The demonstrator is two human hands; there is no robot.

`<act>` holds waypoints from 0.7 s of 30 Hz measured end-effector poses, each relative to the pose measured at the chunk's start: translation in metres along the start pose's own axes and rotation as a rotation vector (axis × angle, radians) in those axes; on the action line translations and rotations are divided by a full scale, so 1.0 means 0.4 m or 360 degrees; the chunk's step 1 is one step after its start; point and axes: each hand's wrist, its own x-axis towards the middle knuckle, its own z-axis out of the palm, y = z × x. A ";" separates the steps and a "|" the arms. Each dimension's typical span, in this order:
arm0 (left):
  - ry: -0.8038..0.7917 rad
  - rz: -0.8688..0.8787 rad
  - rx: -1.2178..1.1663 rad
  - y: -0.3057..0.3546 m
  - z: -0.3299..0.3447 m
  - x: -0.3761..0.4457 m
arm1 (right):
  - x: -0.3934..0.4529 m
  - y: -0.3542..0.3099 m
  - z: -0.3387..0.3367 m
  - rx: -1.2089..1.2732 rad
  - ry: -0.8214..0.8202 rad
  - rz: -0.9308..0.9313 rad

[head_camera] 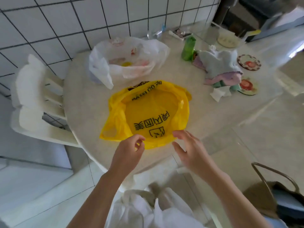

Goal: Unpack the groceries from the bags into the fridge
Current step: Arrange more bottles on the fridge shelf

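Observation:
A yellow plastic bag point(148, 112) with black print lies flat and opened out in the middle of the round white table point(85, 99). Its inside looks empty. My left hand point(130, 150) is at the bag's near edge with fingers curled, pinching the rim. My right hand point(189, 148) hovers just right of it, fingers spread and relaxed, tips near the bag's edge. Behind the yellow bag stands a white plastic bag point(128, 61), open, with packaged items and something yellow inside.
A green packet point(188, 48) stands upright at the back right beside a heap of cloths point(220, 68) and two round coasters point(249, 62). A white plastic chair point(36, 99) is on the left against the tiled wall. A metal-framed chair point(279, 195) stands bottom right.

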 end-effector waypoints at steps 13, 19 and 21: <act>0.0361 -0.0228 0.0063 0.057 -0.034 0.415 | 0.604 0.042 -0.146 -0.0109 -0.0259 -0.0355; 0.0305 -0.0240 0.0377 0.092 -0.108 0.612 | 0.879 0.087 -0.170 -0.0121 -0.0368 -0.0466; 0.0310 -0.0229 0.0459 0.087 -0.132 0.672 | 0.966 0.100 -0.170 -0.0166 -0.0384 -0.0496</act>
